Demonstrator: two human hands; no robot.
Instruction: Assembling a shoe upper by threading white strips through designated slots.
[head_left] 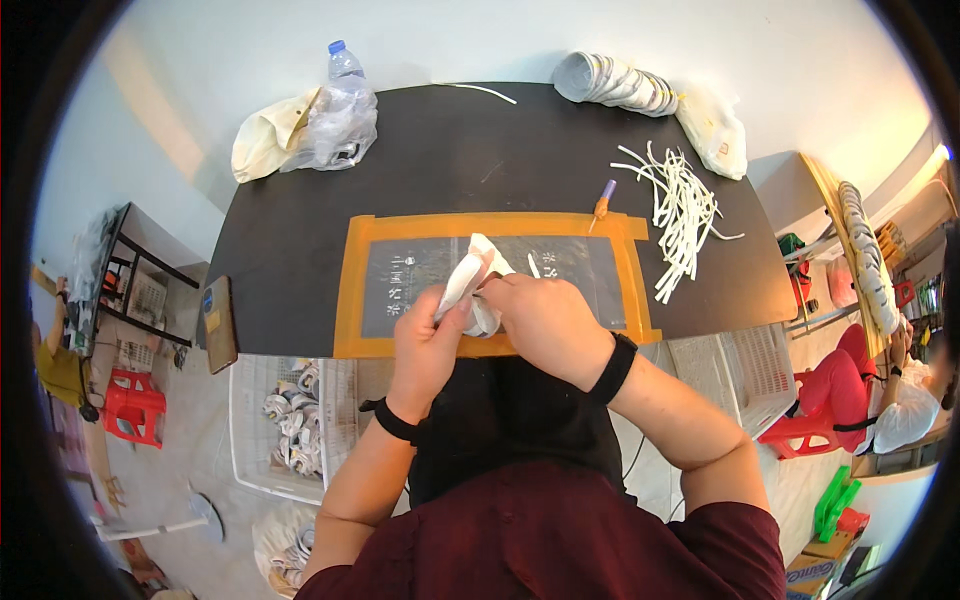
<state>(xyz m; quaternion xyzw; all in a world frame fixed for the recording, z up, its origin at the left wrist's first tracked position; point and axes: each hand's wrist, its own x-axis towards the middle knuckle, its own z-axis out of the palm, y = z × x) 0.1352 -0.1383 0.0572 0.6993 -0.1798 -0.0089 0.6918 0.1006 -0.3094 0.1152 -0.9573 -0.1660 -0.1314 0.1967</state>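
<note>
Near the front edge of a dark table, my left hand (pixel 425 330) grips a folded white cloth piece (pixel 462 278) between thumb and fingers. From the other side my right hand (pixel 545 315) pinches the same piece, its fingertips partly hidden in the folds. A greyish part of the piece shows below the fingers. Both hands are just above a clear sheet (pixel 400 285) framed with orange tape (pixel 352 290). A short white strip (pixel 533 265) lies beyond my right hand. Past the tape's far right corner is a small orange tool with a purple end (pixel 602 203).
Many loose white strips (pixel 680 215) are heaped on the right. A nested white stack (pixel 620 85) and a bag (pixel 715 135) sit behind them. Bottle (pixel 345 62), plastic bag and cloth are far left; a phone (pixel 219 325) rests at the left edge. A filled crate (pixel 290 420) stands below.
</note>
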